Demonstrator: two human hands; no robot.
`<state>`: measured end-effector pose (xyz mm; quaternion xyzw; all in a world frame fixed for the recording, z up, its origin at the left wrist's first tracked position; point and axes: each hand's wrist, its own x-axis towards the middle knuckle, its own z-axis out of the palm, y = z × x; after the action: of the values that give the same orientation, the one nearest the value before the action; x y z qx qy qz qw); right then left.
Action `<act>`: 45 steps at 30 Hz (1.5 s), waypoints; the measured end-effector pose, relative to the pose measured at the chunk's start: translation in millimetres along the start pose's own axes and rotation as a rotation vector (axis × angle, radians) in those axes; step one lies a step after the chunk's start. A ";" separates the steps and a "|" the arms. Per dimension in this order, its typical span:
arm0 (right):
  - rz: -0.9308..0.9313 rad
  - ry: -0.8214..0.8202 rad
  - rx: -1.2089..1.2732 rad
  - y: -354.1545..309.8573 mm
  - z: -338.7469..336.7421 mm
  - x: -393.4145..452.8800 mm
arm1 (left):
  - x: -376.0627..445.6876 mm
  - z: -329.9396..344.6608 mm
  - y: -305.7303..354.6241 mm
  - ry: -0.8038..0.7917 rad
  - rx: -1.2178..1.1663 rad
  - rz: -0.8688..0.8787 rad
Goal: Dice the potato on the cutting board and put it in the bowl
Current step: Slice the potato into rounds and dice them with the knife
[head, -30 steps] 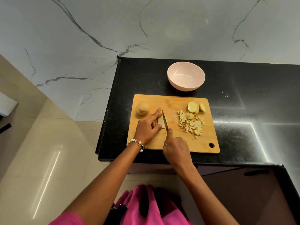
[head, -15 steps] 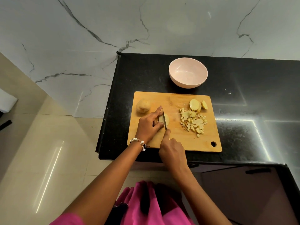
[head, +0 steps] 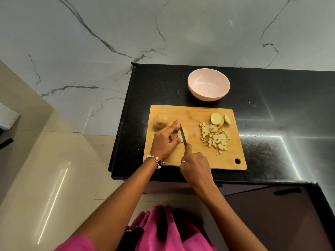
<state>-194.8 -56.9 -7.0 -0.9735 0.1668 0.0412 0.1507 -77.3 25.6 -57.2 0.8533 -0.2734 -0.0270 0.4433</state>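
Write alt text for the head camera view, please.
A person's right hand cuts a potato slice with a knife while the left hand steadies it on a wooden cutting board; diced potato lies right, empty pink bowl behind.

Since a second ago my right hand has walked the knife rightward, from the left edge of the potato slice to across its middle. My left hand has spread, forefinger stretched further.
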 end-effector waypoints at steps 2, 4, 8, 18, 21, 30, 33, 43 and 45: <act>-0.006 0.031 -0.029 0.8 3.3 4.0 | -0.1 1.7 0.5 0.022 -0.003 -0.010; -0.013 0.061 -0.056 -2.2 6.0 8.2 | 0.0 2.5 1.1 0.035 -0.005 -0.018; -0.009 0.082 -0.046 -10.3 11.6 14.7 | 1.2 3.4 1.9 0.053 -0.027 -0.042; 0.006 -0.044 0.025 5.6 4.0 -31.5 | -0.1 1.4 4.7 0.052 -0.082 -0.100; 0.015 0.039 0.037 3.2 -3.1 -19.7 | -0.3 -0.7 4.2 0.050 -0.071 -0.087; -0.041 0.053 -0.051 -4.0 4.5 6.9 | -2.8 -1.0 7.8 0.130 -0.024 -0.093; -0.039 0.081 -0.037 -5.2 8.4 13.5 | -2.6 -2.7 10.6 0.124 -0.012 -0.140; -0.074 -0.017 -0.064 -8.5 6.3 -24.1 | -2.2 0.3 13.7 0.143 -0.066 -0.182; -0.048 -0.057 -0.035 -5.4 -4.3 -28.9 | -1.6 0.1 13.7 0.143 -0.068 -0.197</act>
<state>-220.0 -44.4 2.3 -0.9782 0.1385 0.0680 0.1392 -84.8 20.1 -47.0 0.8602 -0.1547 -0.0188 0.4856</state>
